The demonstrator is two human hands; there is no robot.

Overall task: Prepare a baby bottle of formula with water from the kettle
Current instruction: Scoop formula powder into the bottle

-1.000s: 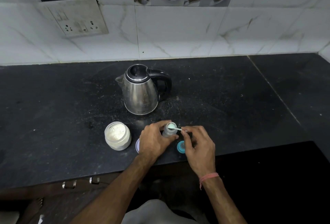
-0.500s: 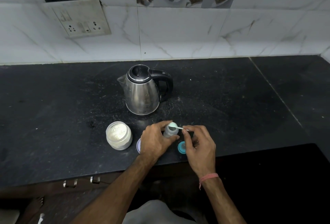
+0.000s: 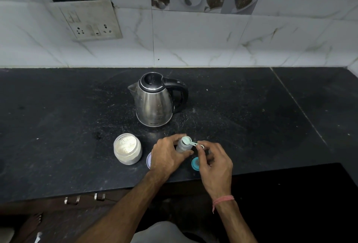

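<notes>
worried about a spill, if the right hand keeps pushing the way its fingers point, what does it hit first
Probably the small clear baby bottle: the right hand points up-left, holding the small white scoop over its mouth. Depth is unclear.

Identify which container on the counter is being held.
The baby bottle, gripped by the left hand; the powder jar and kettle stand untouched.
</notes>
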